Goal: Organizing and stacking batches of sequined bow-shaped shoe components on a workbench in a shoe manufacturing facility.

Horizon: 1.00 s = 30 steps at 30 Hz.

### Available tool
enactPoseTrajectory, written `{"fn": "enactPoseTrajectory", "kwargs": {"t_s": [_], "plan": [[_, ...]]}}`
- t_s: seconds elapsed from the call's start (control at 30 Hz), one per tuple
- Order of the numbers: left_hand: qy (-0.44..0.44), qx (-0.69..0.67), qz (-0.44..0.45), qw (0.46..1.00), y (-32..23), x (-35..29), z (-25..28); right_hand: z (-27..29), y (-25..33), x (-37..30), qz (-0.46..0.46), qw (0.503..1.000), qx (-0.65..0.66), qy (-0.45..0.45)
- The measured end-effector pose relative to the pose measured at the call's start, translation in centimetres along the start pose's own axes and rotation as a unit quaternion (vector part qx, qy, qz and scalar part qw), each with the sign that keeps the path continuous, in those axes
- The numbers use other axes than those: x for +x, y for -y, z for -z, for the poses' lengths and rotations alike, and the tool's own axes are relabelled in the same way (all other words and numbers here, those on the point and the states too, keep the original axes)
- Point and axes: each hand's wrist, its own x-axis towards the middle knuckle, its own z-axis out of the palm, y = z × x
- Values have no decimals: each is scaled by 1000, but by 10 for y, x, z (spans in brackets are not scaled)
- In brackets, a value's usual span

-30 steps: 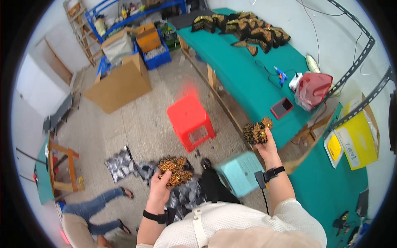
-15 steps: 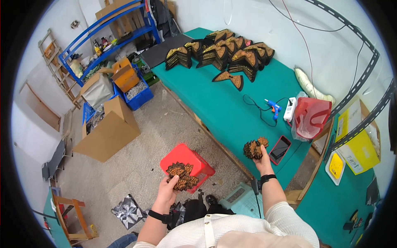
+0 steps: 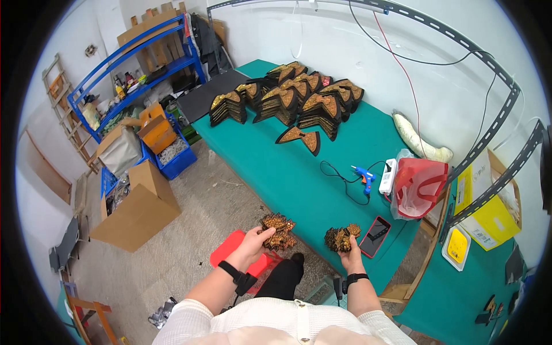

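My left hand (image 3: 253,241) is closed on a bunch of brown-and-black jagged pieces (image 3: 278,232), held up beside the table's front edge, above the floor and a red plastic stool (image 3: 229,247). A similar jagged bunch (image 3: 338,237) sits in the closed fingers of my right hand (image 3: 348,256), over the near part of the green table (image 3: 276,172). To the right of that bunch lies a phone with a red edge (image 3: 375,236). Farther back are stacks of black-and-gold glittery bow-shaped pieces (image 3: 279,103), with a single bow (image 3: 299,137) lying in front.
A blue glue gun (image 3: 364,177) with its cord, a white power strip (image 3: 388,176) and a red bag (image 3: 420,187) occupy the table's right side. A dark slotted metal frame (image 3: 483,146) rises there. Cardboard boxes (image 3: 138,210) and blue crates (image 3: 179,160) stand on the floor at left.
My left hand has moved right and slightly up with its bunch, off the stool toward the table edge. My right hand is slightly lower, its bunch still held. The whole view has shifted.
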Motion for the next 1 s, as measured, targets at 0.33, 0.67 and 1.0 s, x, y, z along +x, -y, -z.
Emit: {"fn": "enactPoseTrajectory", "kwargs": {"t_s": [0.33,0.67,1.0], "plan": [[15,-9,-13,1000,-92,183,51,17,-17,5,67,997,-21,23],[-124,20,-13,992,-216,382,111,-196,27,79,-81,993,-82,29],[-170,115,43,978,-264,463,119,-437,3,314,-119,891,-410,158]]}}
